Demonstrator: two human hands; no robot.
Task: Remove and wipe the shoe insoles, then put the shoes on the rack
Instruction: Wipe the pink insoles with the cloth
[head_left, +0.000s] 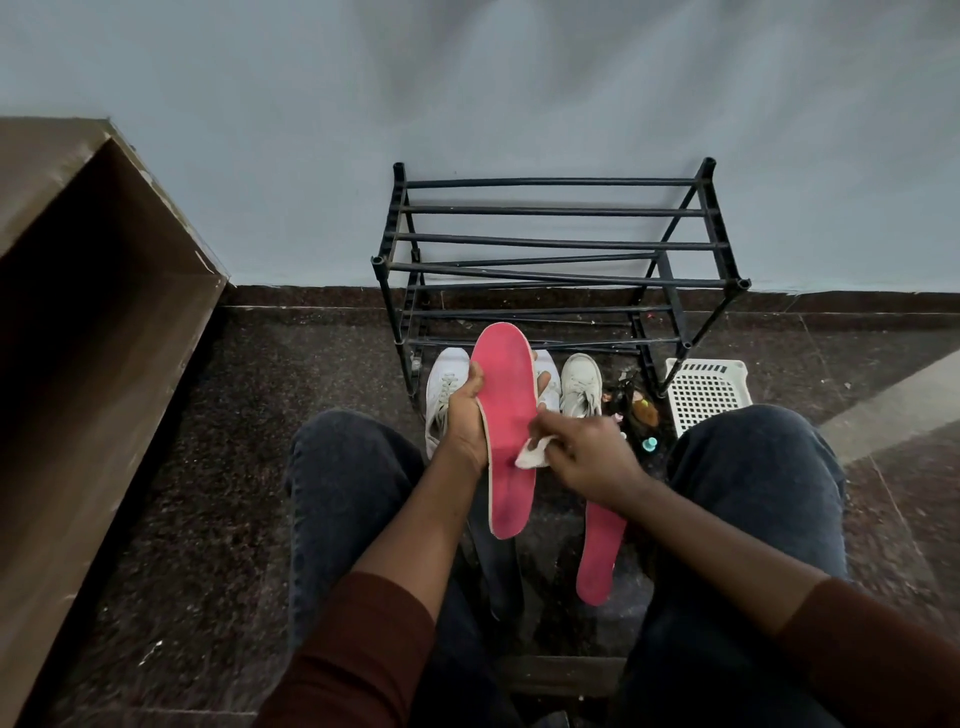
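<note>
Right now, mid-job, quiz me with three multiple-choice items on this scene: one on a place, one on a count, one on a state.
1. Where does the second pink insole lie?
A. on the floor between the knees
B. on the rack
C. in the basket

2. How many pink insoles show?
A. one
B. two
C. four

3. What is on the black rack?
A. white shoes
B. a cloth
C. nothing

Key:
1 A, it lies flat on the dark floor.
2 B, one in the left hand, one on the floor.
3 C, its bars are bare; the white shoes stand on the floor before it.
</note>
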